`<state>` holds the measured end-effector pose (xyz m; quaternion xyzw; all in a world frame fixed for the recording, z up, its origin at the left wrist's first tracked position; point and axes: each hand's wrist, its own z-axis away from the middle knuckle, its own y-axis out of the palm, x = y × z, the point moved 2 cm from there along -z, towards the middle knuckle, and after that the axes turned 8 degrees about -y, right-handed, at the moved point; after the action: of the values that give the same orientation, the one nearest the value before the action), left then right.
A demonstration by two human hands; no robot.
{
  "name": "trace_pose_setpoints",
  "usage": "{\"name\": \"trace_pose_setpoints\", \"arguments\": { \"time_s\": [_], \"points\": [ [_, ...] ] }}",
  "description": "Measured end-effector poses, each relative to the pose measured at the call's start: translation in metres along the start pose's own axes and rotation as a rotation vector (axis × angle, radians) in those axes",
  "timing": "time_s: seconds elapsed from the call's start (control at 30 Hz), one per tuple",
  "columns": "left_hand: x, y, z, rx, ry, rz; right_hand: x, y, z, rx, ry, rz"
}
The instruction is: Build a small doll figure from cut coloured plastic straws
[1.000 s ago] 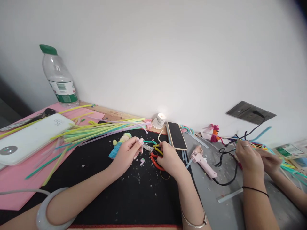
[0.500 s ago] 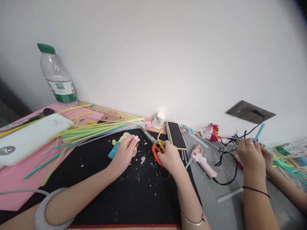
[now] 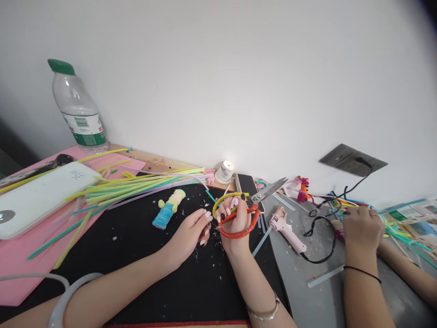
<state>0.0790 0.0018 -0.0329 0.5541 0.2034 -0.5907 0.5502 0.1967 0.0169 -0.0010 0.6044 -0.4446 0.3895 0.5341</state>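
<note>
My right hand (image 3: 235, 218) is closed through the orange and yellow handles of a pair of scissors (image 3: 254, 200), whose blades point up and to the right. My left hand (image 3: 191, 234) rests on the black mat (image 3: 164, 273) just left of it, fingertips pinched on something small I cannot make out. A small blue and yellow doll-like figure (image 3: 168, 209) lies on the mat to the left of my left hand. A thin teal strip (image 3: 210, 196) runs from near my fingers toward the pile of long straws (image 3: 136, 184).
A plastic bottle (image 3: 77, 109), a white power bank (image 3: 41, 193) and a pink sheet (image 3: 20, 255) are at the left. A lit candle (image 3: 224, 171), a phone (image 3: 246, 183) and a pink glue gun (image 3: 287, 228) stand behind. Another person's hands (image 3: 362, 228) work among coloured sticks at the right.
My right hand lifted the scissors and turned them, so the blades now point up to the right. My left hand left the figure and moved right beside the scissors.
</note>
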Motion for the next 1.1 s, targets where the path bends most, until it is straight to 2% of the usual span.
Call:
{"name": "trace_pose_setpoints", "arguments": {
  "time_s": [0.33, 0.63, 0.77, 0.83, 0.97, 1.1],
  "points": [
    [0.006, 0.004, 0.002, 0.016, -0.050, 0.157, -0.009, 0.012, -0.003, -0.202, -0.100, -0.120],
    [0.006, 0.006, 0.001, 0.018, -0.069, 0.240, -0.012, 0.015, 0.002, -0.287, -0.170, -0.241],
    [0.008, 0.006, 0.001, 0.000, -0.070, 0.255, -0.012, 0.020, 0.005, -0.333, -0.191, -0.371],
    [0.010, 0.006, 0.001, -0.003, -0.069, 0.266, -0.011, 0.020, 0.005, -0.330, -0.178, -0.335],
    [0.011, 0.006, 0.002, -0.005, -0.081, 0.291, -0.008, 0.021, 0.006, -0.235, -0.091, -0.117],
    [0.008, 0.008, 0.004, -0.013, -0.093, 0.313, 0.000, 0.023, 0.013, -0.181, -0.038, -0.059]
  ]
}}
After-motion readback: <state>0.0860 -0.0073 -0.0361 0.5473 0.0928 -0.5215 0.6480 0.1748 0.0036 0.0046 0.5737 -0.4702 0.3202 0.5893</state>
